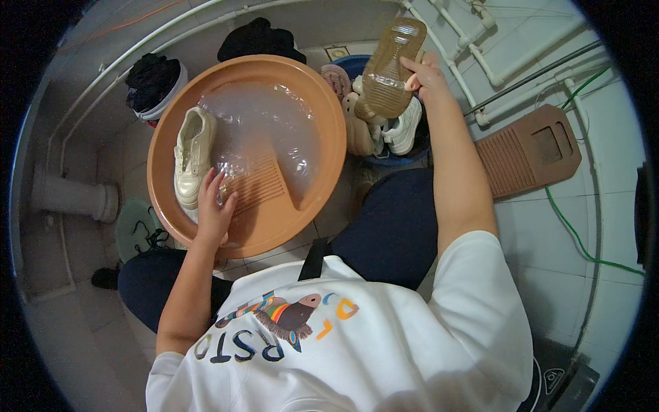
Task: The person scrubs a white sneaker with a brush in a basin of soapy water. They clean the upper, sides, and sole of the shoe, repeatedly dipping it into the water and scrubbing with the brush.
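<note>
My right hand (429, 77) grips a shoe (392, 65) by its edge, with the ridged tan sole turned up. The shoe is raised over a blue tub (405, 161) piled with several other shoes, among them a white shoe (403, 128). My left hand (217, 209) reaches over the near left side of a large orange basin (333, 141), fingers apart. Beside its fingertips a cream lace-up shoe (192, 152) leans against the basin's left inner wall. Cloudy, sudsy water (268, 113) covers part of the basin, and its built-in ridged washboard (257, 184) shows near my left hand.
A brown washboard (504, 154) leans at the right, by a green hose (573, 237) and white pipes (484, 75). Beyond the basin sit a white bucket of dark cloth (154, 79) and a black heap (257, 40). A wide pipe (75, 199) stands at the left.
</note>
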